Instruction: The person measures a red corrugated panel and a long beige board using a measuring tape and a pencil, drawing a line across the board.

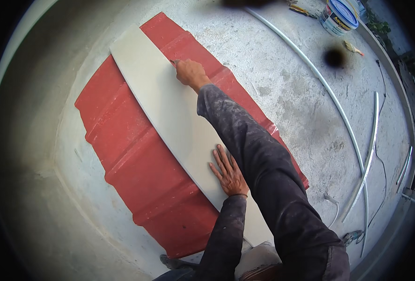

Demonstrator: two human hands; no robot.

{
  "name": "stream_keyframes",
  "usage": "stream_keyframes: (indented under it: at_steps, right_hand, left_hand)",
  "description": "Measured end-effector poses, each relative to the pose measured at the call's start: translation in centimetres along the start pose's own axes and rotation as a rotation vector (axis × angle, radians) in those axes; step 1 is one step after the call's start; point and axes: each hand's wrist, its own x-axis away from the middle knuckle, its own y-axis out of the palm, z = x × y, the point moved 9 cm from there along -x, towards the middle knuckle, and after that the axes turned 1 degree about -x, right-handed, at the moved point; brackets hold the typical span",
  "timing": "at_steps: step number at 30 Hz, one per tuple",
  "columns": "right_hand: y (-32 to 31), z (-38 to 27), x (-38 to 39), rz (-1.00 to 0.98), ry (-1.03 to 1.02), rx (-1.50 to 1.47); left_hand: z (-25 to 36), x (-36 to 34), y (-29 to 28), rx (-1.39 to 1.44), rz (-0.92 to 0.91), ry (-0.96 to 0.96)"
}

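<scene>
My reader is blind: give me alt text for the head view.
A person's left hand lies spread on a pale board while the right hand holds a small object at its right edge. The board lies on a ribbed red sheet, with a bucket and long strips farther right.

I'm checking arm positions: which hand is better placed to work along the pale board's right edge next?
Probably the right hand: it grips a small, mostly hidden object at that edge, while the left hand lies flat on the board.
</scene>
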Motion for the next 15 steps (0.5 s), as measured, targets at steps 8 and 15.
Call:
stream_keyframes:
  at_steps: [8,15]
  right_hand:
    - [2.2,-2.5,-1.2,0.088,-0.072,0.153]
    - [2.1,-2.3,3.1,0.066,-0.17,0.224]
  left_hand:
    - [-1.0,-0.3,0.6,-0.59,-0.039,-0.024]
    - [-1.1,-0.1,-0.8,0.115,0.067,-0.019]
